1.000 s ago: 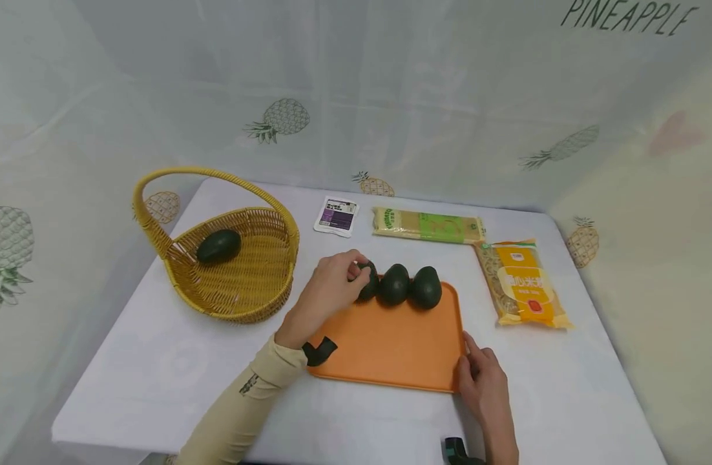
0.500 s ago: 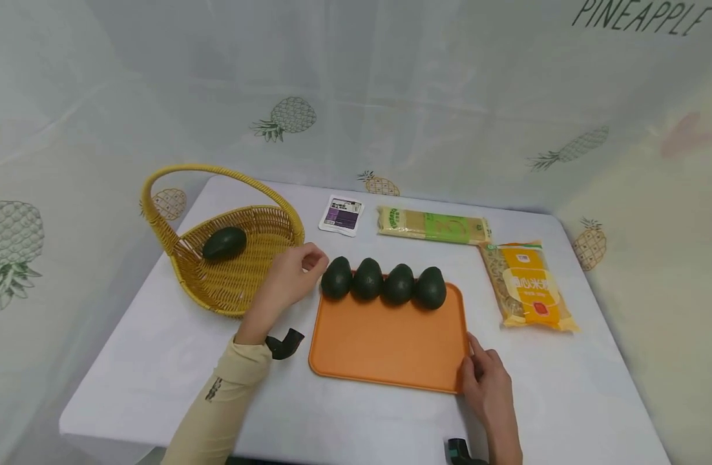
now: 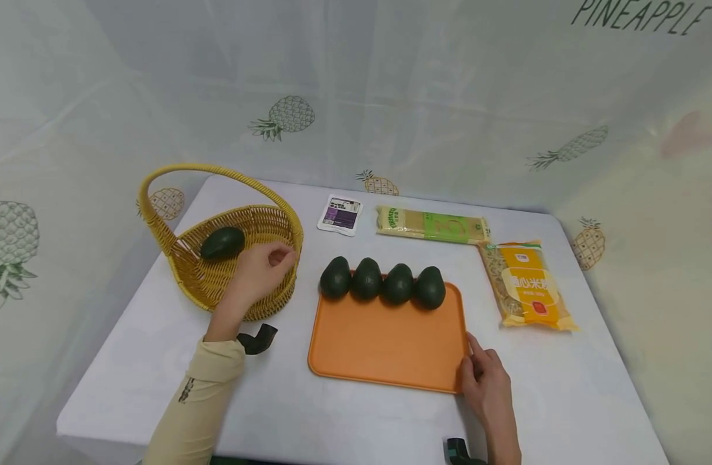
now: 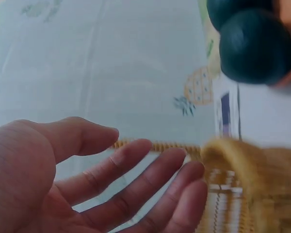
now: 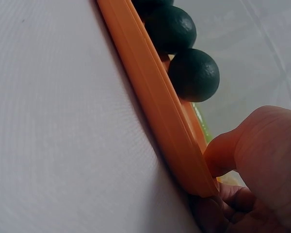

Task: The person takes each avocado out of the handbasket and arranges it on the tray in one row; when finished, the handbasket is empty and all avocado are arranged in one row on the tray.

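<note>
My left hand is over the yellow wicker basket, fingers loosely bent and holding nothing. In the left wrist view its thumb and fingertips are apart, with the basket handle just beyond. One dark green avocado lies at the basket's left side. Several more avocados stand in a row along the far edge of the orange tray. My right hand holds the tray's near right corner; in the right wrist view the thumb is against the rim and the fingers curl around the corner.
Behind the tray lie a white and purple packet and a long green-labelled noodle pack. To the right is a yellow and orange bag of dry food. All rest on the white table, with a patterned curtain behind.
The left hand has let go of the leftmost avocado in the tray's row and moved left until it is over the basket. The right hand has stayed at the tray corner.
</note>
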Demonstrator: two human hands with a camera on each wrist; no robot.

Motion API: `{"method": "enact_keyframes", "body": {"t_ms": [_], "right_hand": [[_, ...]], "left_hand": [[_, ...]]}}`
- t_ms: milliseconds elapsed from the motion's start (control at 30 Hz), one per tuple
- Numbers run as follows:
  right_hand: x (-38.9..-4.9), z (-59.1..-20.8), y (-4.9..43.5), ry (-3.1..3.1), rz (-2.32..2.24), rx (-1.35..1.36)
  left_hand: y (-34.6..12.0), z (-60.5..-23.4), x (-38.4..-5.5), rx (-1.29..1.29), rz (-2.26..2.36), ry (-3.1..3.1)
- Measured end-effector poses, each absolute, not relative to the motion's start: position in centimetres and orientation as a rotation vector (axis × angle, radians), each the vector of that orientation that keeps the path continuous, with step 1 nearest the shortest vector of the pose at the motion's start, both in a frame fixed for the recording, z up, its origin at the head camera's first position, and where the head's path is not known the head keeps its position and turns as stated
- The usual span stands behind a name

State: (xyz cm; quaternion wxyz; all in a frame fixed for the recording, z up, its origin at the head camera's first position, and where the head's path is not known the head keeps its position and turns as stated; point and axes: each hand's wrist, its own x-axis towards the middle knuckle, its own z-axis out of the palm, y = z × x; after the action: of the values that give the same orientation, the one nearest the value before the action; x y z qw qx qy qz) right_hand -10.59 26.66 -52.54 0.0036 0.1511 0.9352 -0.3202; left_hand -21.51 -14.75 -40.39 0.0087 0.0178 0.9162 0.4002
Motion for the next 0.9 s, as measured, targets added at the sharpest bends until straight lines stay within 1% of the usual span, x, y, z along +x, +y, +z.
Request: {"method": "enact_keyframes", "body": {"t_ms": [200, 300, 500, 567, 667, 900], "right_hand": [[-10.5, -52.5, 26.6, 2.929, -0.999, 0.478], [-10.5, -52.6, 26.7, 2.940, -0.991, 0.475], [-10.4, -52.5, 26.9, 2.948, -0.989, 0.477], [-10.4, -52.5, 26.9, 2.940, -0.995, 0.476], [-10.5, -52.6, 26.8, 2.934, -1.005, 0.470], [-10.5, -52.6, 26.6, 2.943, -1.013, 0.476]], "left_hand": [[-17.3, -40.7, -22.1, 0.056, 1.188, 2.846], [-18.0, -41.0, -22.4, 0.012, 1.282, 2.781], [-18.8, -41.6, -23.3, -0.218, 1.795, 2.517], [-19.1, -41.7, -23.5, -0.305, 1.889, 2.480], [-19.9, -41.9, -23.5, -0.386, 1.946, 2.442], [-21.4, -42.1, -23.9, -0.519, 1.912, 2.397]]}}
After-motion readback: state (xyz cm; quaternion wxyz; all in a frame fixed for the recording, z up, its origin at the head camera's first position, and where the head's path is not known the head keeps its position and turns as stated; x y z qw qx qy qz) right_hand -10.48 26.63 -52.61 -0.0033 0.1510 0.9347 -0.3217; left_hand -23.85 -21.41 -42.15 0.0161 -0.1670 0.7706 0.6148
